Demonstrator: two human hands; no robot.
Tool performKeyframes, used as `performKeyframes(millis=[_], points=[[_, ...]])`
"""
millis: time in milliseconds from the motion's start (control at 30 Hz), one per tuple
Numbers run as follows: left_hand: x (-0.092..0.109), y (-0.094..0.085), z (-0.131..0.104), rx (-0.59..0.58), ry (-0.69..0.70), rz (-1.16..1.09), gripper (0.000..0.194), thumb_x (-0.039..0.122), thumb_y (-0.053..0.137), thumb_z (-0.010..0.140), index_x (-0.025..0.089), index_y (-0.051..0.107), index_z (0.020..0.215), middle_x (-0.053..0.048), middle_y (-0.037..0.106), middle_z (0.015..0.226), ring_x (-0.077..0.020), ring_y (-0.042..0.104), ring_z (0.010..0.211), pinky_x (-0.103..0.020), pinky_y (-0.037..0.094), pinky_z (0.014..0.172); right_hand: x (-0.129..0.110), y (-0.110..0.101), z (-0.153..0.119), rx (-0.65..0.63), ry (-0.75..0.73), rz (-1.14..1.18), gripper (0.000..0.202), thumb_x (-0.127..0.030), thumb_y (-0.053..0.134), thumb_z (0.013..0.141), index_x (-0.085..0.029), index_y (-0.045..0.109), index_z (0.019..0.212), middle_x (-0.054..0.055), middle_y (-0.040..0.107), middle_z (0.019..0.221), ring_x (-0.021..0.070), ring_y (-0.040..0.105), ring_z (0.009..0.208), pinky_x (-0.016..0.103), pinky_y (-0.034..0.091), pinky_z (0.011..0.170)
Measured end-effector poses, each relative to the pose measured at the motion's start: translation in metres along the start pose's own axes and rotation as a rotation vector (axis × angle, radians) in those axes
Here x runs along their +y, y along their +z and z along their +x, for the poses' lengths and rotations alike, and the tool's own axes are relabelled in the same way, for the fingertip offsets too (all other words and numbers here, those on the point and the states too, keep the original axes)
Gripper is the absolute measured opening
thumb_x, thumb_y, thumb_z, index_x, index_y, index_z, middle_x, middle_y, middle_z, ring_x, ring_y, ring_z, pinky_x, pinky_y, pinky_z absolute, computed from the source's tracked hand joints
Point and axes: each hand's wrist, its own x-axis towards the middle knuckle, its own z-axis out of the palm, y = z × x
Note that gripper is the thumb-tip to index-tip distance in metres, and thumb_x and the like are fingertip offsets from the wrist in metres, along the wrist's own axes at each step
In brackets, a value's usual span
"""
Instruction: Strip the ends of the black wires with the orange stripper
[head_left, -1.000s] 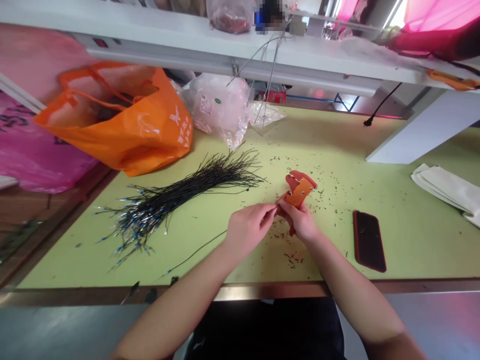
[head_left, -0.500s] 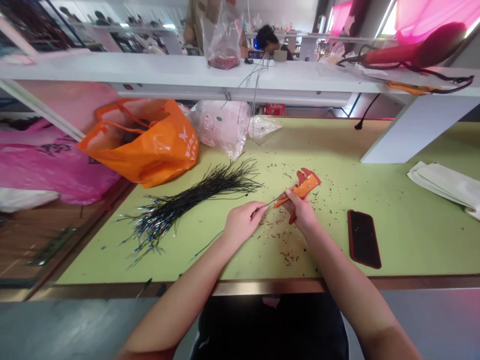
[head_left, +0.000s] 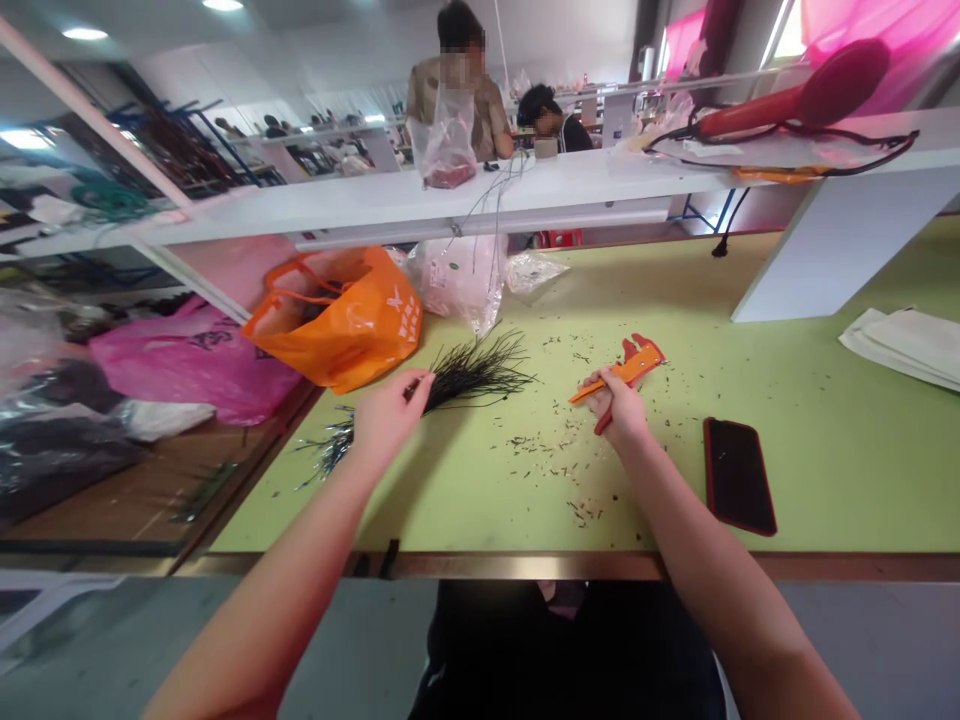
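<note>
My right hand (head_left: 619, 408) is wrapped round the handles of an orange and red wire stripper (head_left: 636, 366), whose head points away to the upper right. No wire shows in its jaws. To the left, my left hand (head_left: 390, 415) is over a bundle of thin black wires (head_left: 480, 372), thumb and fingers pinched together. Whether a wire is between those fingers I cannot make out. Blue and silvery tips (head_left: 334, 448) fan out at the bundle's left end, and the hand and forearm cover its middle.
Short black scraps (head_left: 551, 443) lie scattered over the green tabletop (head_left: 480, 510). A phone (head_left: 740, 475) rests to the right, near a white folded cloth (head_left: 907, 345). An orange bag (head_left: 352, 330) and clear plastic bags (head_left: 465, 278) stand behind the bundle, below a white shelf (head_left: 337, 205).
My left hand has moved left, from beside the stripper to over the wire bundle. The wire it held by the tool no longer shows there. My right hand keeps the stripper; the view has tilted up.
</note>
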Motion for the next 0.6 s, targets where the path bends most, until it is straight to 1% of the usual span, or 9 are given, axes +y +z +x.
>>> performKeyframes(millis=[67,133,200,267,333,433,533,600], points=[[-0.013,0.001,0.026,-0.004,0.009,0.054,0.041,0.048,0.051,0.1,0.021,0.08,0.112,-0.01,0.084,0.107,-0.0266,0.076,0.091,-0.033,0.057,0.084,0.003,0.002,-0.002,-0.018,0.012,-0.018,0.04,-0.04,0.096,0.075,-0.024,0.06,0.081,-0.003,0.066,0.074,0.0161,0.073,0.075,0.031,0.068,0.075],[-0.021,0.008,0.046,-0.044,0.022,0.099,0.043,0.048,0.05,0.102,0.02,0.08,0.115,-0.012,0.083,0.11,-0.0282,0.077,0.097,-0.034,0.057,0.087,0.005,0.003,-0.003,-0.028,0.021,-0.029,0.04,-0.041,0.097,0.074,-0.024,0.061,0.081,-0.003,0.066,0.074,0.0158,0.072,0.076,0.031,0.068,0.076],[-0.025,0.021,0.06,-0.115,0.029,0.137,0.043,0.043,0.048,0.102,0.019,0.08,0.118,-0.013,0.082,0.115,-0.0297,0.076,0.103,-0.036,0.058,0.091,0.005,0.003,-0.003,-0.027,0.025,-0.034,0.041,-0.041,0.098,0.072,-0.024,0.062,0.082,-0.003,0.067,0.075,0.0155,0.072,0.076,0.03,0.068,0.077],[-0.025,0.038,0.066,-0.174,0.043,0.159,0.041,0.035,0.047,0.101,0.019,0.08,0.121,-0.014,0.081,0.122,-0.0303,0.075,0.111,-0.038,0.058,0.099,0.006,0.002,-0.002,-0.024,0.029,-0.043,0.041,-0.041,0.098,0.071,-0.023,0.063,0.082,-0.003,0.068,0.075,0.0155,0.071,0.075,0.03,0.068,0.077],[-0.021,0.056,0.065,-0.205,0.069,0.161,0.041,0.029,0.049,0.098,0.017,0.079,0.125,-0.015,0.078,0.13,-0.0303,0.073,0.118,-0.04,0.056,0.106,0.007,0.002,-0.002,-0.013,0.03,-0.058,0.041,-0.041,0.098,0.072,-0.024,0.062,0.082,-0.002,0.068,0.075,0.0162,0.072,0.075,0.03,0.068,0.076],[-0.013,0.077,0.052,-0.241,0.136,0.143,0.044,0.026,0.052,0.097,0.016,0.079,0.129,-0.015,0.075,0.137,-0.0308,0.071,0.122,-0.042,0.054,0.112,0.008,0.002,-0.002,0.004,0.034,-0.078,0.039,-0.042,0.096,0.072,-0.024,0.062,0.083,-0.001,0.069,0.076,0.0174,0.072,0.076,0.032,0.068,0.075],[-0.005,0.089,0.03,-0.258,0.217,0.123,0.044,0.026,0.049,0.098,0.018,0.08,0.128,-0.014,0.074,0.137,-0.0324,0.069,0.125,-0.047,0.053,0.114,0.009,0.003,-0.004,-0.004,0.04,-0.092,0.04,-0.043,0.096,0.072,-0.024,0.062,0.083,-0.001,0.069,0.076,0.018,0.073,0.077,0.033,0.068,0.077],[-0.001,0.094,0.013,-0.259,0.26,0.111,0.042,0.027,0.048,0.1,0.02,0.081,0.125,-0.014,0.076,0.134,-0.0331,0.069,0.123,-0.049,0.054,0.112,0.01,0.004,-0.006,-0.014,0.042,-0.105,0.04,-0.044,0.095,0.072,-0.024,0.062,0.084,-0.001,0.07,0.075,0.0181,0.073,0.077,0.032,0.067,0.077]])
